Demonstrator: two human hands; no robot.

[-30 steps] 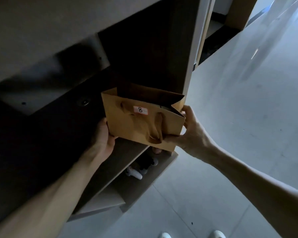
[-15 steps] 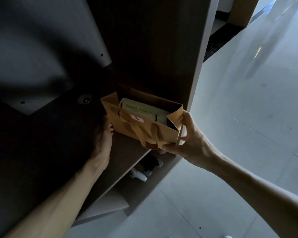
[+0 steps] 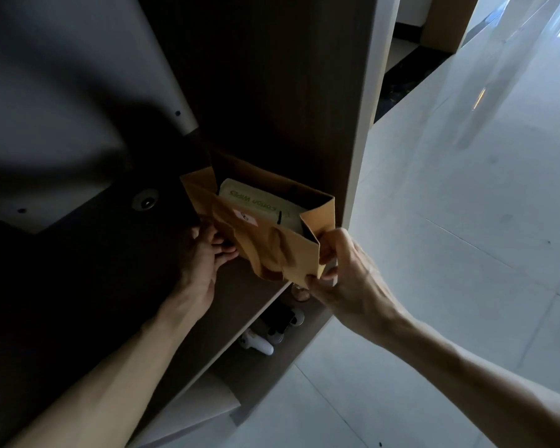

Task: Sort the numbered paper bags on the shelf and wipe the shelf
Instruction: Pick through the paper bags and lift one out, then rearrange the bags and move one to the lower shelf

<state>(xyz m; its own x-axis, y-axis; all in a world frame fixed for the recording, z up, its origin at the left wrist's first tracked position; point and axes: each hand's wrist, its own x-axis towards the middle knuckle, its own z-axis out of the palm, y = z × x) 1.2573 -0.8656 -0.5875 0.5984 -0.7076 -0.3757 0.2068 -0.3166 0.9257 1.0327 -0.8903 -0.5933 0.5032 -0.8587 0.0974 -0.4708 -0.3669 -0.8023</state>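
My left hand [image 3: 201, 257] lies on the dark shelf board [image 3: 236, 305], fingers [image 3: 222, 245] loosely curled, tips just at the paper bag's [image 3: 265, 244] lower left edge; cannot tell whether they grip it. The bag sits at the shelf's front right corner, mouth open, tilted toward me, with a small white label [image 3: 244, 216] and a green-lettered pack [image 3: 259, 202] inside. My right hand [image 3: 346, 273] pinches its right edge, fingers closed on the paper.

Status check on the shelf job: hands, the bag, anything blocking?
Right hand pinching brown paper bag at its near corner. Left hand beside bag, on wooden shelf board. Pale wipes pack inside bag. No obstruction seen.
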